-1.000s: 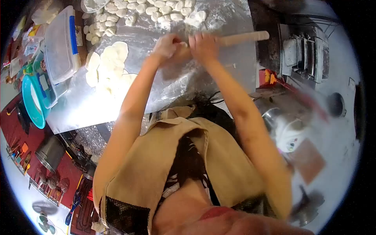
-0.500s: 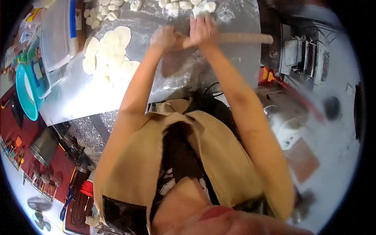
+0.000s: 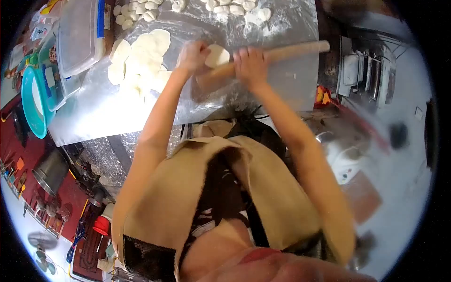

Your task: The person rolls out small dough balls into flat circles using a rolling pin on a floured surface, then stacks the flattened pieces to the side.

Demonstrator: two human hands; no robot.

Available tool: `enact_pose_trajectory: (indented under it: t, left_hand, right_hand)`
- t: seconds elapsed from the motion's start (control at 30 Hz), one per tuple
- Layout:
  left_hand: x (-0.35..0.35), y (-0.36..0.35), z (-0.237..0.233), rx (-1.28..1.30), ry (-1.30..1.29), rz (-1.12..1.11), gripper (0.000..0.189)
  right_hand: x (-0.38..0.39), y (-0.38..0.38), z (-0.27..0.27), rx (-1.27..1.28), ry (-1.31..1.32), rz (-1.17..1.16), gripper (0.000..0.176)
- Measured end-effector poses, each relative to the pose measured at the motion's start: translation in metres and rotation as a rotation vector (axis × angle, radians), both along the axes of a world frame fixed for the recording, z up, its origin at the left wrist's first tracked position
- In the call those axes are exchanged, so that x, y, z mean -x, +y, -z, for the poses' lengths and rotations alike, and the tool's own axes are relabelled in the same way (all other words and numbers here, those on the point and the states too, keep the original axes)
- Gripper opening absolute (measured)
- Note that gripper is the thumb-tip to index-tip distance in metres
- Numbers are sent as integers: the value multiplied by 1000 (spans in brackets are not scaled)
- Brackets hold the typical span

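A wooden rolling pin (image 3: 296,51) lies slanted over the floured metal tabletop (image 3: 178,105), and my right hand (image 3: 251,66) is closed around it. Just beyond the pin is a flattened round of dough (image 3: 217,56). My left hand (image 3: 193,56) has its fingers closed at the left edge of that round. Overlapping rolled dough rounds (image 3: 143,58) are piled to the left of my left hand. Along the far side sit several small dough pieces (image 3: 230,8), heavily dusted with flour.
On the left stand a clear plastic bin (image 3: 80,37) with a blue edge and a turquoise basin (image 3: 34,101). A metal pot (image 3: 50,171) is lower left. To the right, past the table edge, is a machine with rollers (image 3: 364,73).
Both hands were on the rolling pin; my left hand has left it and now grips the dough round. The pin has drawn nearer and tilted, uncovering the round.
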State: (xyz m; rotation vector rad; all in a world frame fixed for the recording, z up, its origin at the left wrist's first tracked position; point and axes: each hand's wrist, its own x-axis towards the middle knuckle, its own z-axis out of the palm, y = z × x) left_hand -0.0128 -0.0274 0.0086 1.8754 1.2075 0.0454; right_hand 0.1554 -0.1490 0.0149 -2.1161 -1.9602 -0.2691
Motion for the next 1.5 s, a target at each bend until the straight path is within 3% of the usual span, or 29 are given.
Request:
enact_pose_trajectory:
  t: [0.1, 0.13, 0.17, 0.23, 0.3, 0.33, 0.37, 0.43, 0.47, 0.5, 0.57, 0.67, 0.8, 0.83, 0.9, 0.93, 1.0, 1.03, 1.1, 1.17, 1.23, 1.27, 1.33, 1.43, 1.5]
  left_hand:
    - [-8, -5, 23, -56, -22, 88, 23]
    - [-22, 5, 10, -133, 56, 147, 22]
    - [-21, 13, 16, -134, 56, 146, 22]
    - [-20, 36, -2, -59, 10, 172, 23]
    - [6, 12, -4, -22, 51, 68, 25]
    - [23, -2, 15, -1, -62, -27, 25]
    - [32, -10, 26, 18, -174, -122, 25]
    - [18, -10, 12, 158, -131, -96, 25]
    - [7, 3, 8, 29, -21, -5, 25]
    - [-1, 14, 9, -104, 86, 85, 24]
    - [11, 35, 9, -1, 50, 104, 21]
    - [46, -2, 23, -48, 23, -135, 25]
    - [24, -14, 2, -170, 71, -70, 30]
    - [22, -3, 2, -165, 75, -70, 30]
    - [24, 31, -4, -24, 92, 17, 29]
    - [36, 28, 6, -96, 110, -51, 30]
    - [66, -6, 23, -8, -17, -161, 30]
    - [73, -18, 20, 77, -143, -265, 29]
    - [59, -23, 11, 98, -144, -200, 30]
    - [32, 2, 0, -130, 161, -61, 29]
    - [38, 26, 16, -182, 132, 23, 28]
    - [48, 28, 13, -172, 47, -86, 26]
    - [72, 4, 5, -26, -89, -367, 24]
    - [86, -20, -1, 10, -83, -289, 25]
    - [69, -5, -3, 49, -101, -270, 28]
  right_hand:
    - [2, 23, 17, -30, 43, 107, 32]
    - [-5, 53, 33, -160, -43, 65, 31]
    - [-4, 87, 13, 41, 148, 202, 31]
    - [-1, 94, 13, 36, 114, 172, 30]
    - [7, 27, 10, 56, 70, 81, 31]
    - [7, 6, 9, 81, 25, -9, 31]
    - [6, 15, 9, 83, 20, -14, 31]
    - [15, 28, 7, 87, 119, 88, 32]
    - [10, 63, 29, -225, -79, 68, 25]
    - [12, 93, 21, -72, 119, 179, 26]
    - [17, 92, 3, 8, 113, 111, 27]
    - [18, -1, 0, 16, 17, -76, 27]
    - [27, 53, 14, -147, -6, 77, 27]
    - [29, 87, 16, 20, 108, 213, 24]
    - [29, 96, 14, 66, 137, 194, 23]
    - [30, 75, 13, 52, 137, 191, 23]
    - [28, 4, 19, 25, 115, -64, 31]
    - [29, 10, 18, 27, 115, -71, 31]
    - [36, 19, 17, 85, 219, 74, 35]
    - [36, 90, 19, -1, 129, 139, 32]
    - [36, 116, 12, -34, 124, 144, 32]
    - [34, 99, 15, -46, 125, 147, 32]
    - [27, 31, 31, -19, 78, -64, 30]
    - [38, 1, 16, -71, 77, -50, 29]
    - [42, 66, 11, -11, 111, 52, 25]
